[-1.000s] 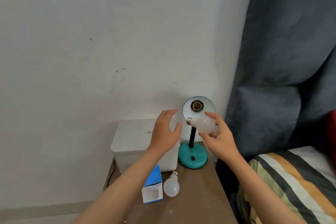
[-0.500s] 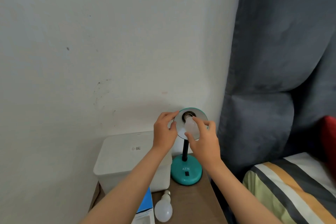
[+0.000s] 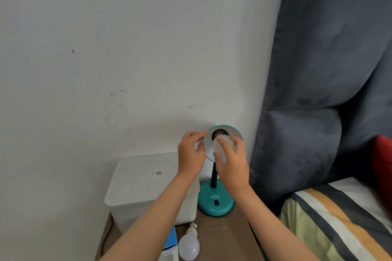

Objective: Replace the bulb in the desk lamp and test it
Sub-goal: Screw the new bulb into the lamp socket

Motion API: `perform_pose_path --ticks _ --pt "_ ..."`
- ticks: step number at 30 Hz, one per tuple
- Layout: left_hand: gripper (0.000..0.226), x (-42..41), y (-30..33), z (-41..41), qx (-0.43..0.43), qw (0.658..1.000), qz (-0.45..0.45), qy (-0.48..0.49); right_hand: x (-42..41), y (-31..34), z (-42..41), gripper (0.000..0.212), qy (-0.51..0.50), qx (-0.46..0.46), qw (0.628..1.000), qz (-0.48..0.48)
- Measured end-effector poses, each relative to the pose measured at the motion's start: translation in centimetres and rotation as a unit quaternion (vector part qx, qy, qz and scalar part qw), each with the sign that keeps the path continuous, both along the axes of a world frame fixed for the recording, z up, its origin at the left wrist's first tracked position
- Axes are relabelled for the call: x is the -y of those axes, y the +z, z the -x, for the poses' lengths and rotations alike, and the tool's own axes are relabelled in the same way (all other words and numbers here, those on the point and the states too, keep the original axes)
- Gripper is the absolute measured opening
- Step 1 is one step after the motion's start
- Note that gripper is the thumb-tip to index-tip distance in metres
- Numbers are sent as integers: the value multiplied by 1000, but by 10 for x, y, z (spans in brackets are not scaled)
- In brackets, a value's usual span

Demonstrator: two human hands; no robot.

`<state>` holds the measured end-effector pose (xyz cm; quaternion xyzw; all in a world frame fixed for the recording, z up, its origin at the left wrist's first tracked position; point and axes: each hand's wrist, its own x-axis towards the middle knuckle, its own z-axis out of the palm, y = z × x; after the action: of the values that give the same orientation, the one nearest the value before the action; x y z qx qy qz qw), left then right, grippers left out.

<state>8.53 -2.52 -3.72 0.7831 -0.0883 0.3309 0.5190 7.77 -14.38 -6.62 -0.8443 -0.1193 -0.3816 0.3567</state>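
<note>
Teal desk lamp (image 3: 214, 202) on the counter (image 3: 224, 237), shade tipped toward me; my left hand (image 3: 191, 155) pinches the shade rim to steady it. If that grip slips, the gooseneck swings and the threads cross. My right hand (image 3: 232, 164) wraps the new bulb (image 3: 222, 144), base at the socket, long axis pointing up and away from me into the shade. Bulb could drop. Other bulb (image 3: 189, 247) lies on the counter

A single head-worn camera looked forward and down from close above the desk (image 3: 222, 237), facing the wall (image 3: 127, 48) along the desk's far edge.
</note>
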Motion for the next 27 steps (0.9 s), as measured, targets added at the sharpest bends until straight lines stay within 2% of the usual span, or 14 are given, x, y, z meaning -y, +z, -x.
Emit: perform_pose_path --ticks 4,8,13,21,27 --pt "36 -1 0 0 -2 1000 3 0 -7 0 1 43 -15 8 998 -59" --pt "36 -1 0 0 -4 1000 0 -2 -15 -1 6 42 -27 -1 997 -70" --pt "36 -2 0 0 -6 1000 -2 2 -14 11 11 47 -78 -59 982 -161" --pt "36 -2 0 2 -11 1000 -1 1 -12 9 15 49 -76 -71 990 -90" --pt "35 0 0 4 -9 1000 -1 3 -12 7 17 38 -83 -22 996 0"
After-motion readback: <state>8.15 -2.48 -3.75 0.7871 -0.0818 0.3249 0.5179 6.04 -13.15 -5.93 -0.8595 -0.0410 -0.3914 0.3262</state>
